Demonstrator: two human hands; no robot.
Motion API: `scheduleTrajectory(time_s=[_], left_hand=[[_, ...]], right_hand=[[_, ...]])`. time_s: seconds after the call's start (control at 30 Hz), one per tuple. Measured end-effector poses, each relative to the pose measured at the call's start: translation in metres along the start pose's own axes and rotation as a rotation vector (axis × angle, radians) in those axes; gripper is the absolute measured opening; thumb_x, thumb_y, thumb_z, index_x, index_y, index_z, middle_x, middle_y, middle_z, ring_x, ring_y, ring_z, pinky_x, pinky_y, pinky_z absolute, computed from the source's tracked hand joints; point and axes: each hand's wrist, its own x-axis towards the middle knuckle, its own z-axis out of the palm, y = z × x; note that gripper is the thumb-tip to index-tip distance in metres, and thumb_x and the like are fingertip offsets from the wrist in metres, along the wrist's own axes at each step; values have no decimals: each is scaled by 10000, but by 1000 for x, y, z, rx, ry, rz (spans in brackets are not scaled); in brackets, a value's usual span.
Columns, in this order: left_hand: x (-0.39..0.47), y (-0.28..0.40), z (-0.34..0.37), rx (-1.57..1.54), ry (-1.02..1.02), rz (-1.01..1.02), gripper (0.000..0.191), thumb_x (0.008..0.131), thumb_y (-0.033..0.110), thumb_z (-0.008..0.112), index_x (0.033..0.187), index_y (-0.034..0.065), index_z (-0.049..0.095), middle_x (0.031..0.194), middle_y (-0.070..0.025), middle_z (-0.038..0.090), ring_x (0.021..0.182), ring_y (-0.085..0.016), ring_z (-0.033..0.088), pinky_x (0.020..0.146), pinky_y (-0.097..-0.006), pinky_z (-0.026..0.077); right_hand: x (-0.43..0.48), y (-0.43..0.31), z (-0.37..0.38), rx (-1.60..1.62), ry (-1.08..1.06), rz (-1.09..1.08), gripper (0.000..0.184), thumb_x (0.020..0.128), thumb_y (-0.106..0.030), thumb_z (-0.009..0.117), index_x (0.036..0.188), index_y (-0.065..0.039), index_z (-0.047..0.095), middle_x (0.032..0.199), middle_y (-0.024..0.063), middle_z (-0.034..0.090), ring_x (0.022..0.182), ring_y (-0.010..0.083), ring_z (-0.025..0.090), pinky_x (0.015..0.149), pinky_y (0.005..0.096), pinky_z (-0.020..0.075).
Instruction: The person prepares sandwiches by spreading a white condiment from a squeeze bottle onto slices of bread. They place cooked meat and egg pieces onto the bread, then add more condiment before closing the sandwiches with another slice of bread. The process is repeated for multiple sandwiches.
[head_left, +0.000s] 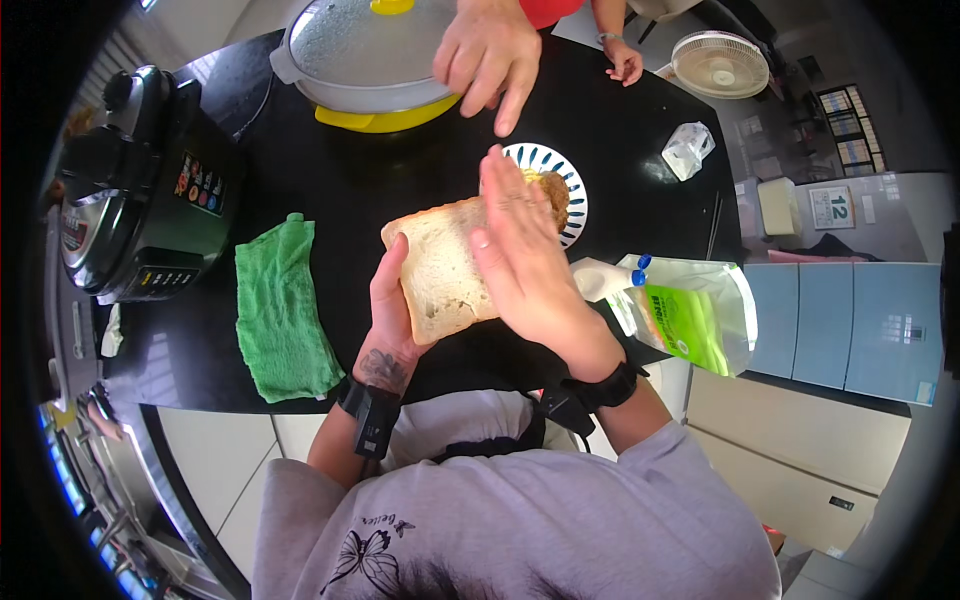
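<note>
A slice of white bread lies on my left hand, whose thumb rests over its left edge. My right hand is held flat with its fingers together across the bread's right side; whether it presses on the bread I cannot tell. Just beyond, a white plate with dark stripes holds a browned piece of food and something yellow, partly hidden by my right hand. Another person's hand reaches in above the plate, a finger pointing down towards it.
A lidded electric pan stands at the back, a pressure cooker at the left. A green towel lies left of my hands. At the right are a blue-capped squeeze bottle, an open bread bag and a tissue pack.
</note>
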Motion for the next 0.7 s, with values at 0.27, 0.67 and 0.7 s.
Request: scheduleTrajectory(time_s=[0.27, 0.67, 0.7], left_hand=[[-1, 2, 7, 59, 32, 6, 654, 908, 453, 491, 1387, 27, 365, 1343, -180, 488, 1206, -318, 522, 1007, -463, 435], [0, 6, 0, 22, 65, 37, 580, 887, 363, 541, 1349, 36, 413, 1270, -168, 549, 1122, -309, 582, 940, -455, 489], [1, 6, -1, 8, 47, 27, 571, 886, 355, 544, 1345, 39, 417, 1262, -166, 555, 1117, -308, 586, 937, -454, 492]], right_hand=[[-5, 8, -4, 79, 26, 63, 652, 981, -353, 374, 1469, 23, 161, 1538, 216, 145, 1437, 343, 125, 1149, 477, 90], [-3, 29, -8, 996, -27, 536, 739, 949, -412, 506, 1429, 74, 225, 1432, 226, 350, 1341, 256, 351, 1090, 345, 293], [-2, 25, -12, 1251, -146, 649, 731, 927, -396, 567, 1412, 70, 280, 1378, 199, 434, 1278, 233, 448, 1045, 336, 373]])
